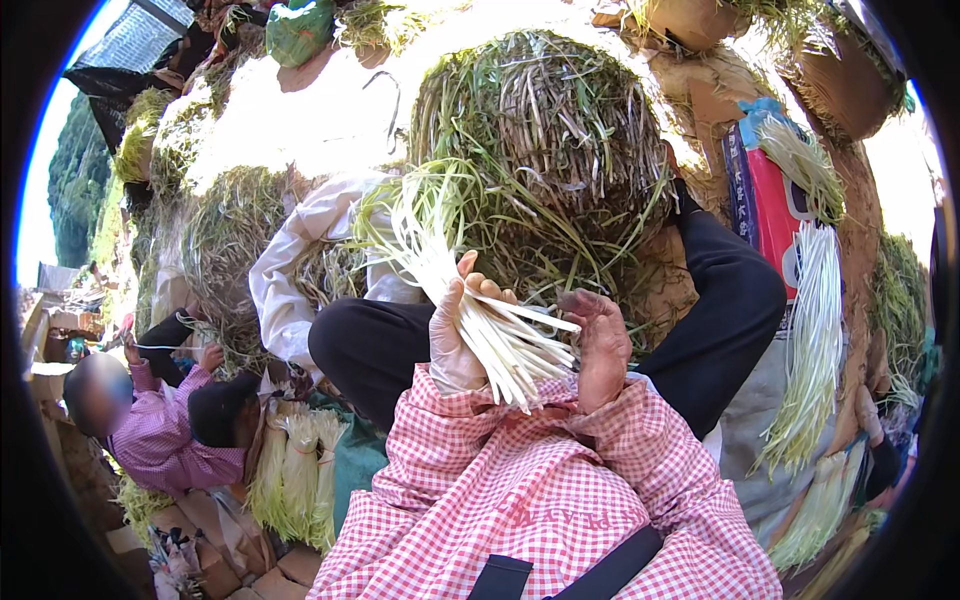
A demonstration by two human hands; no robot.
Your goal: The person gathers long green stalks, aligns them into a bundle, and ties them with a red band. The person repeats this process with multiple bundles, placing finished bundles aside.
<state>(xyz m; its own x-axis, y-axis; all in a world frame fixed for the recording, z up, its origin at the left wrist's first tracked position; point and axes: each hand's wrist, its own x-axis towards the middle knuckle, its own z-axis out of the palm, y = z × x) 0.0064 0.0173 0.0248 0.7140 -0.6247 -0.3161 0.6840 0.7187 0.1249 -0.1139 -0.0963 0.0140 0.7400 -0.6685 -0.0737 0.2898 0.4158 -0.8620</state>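
Observation:
My left hand (459,341), in a thin pale glove, is closed around a bunch of long white stalks with yellow-green leaf tips (442,247). Their cut white ends (517,352) fan out to the right, towards my other hand. My right hand (600,349) is beside these ends, its fingers bent; whether it touches a stalk I cannot tell. Just beyond both hands lies a big heap of stalks with brown, soiled outer parts and green leaves (540,127). Both hands are above my lap, between my bent knees.
A pile of cleaned white stalks (810,337) lies at the right by a red and blue printed sack (772,202). Tied bundles (300,465) stand at lower left. A co-worker in a checked top (169,435) sits at left, holding a stalk. A white cloth (281,277) lies by my left knee.

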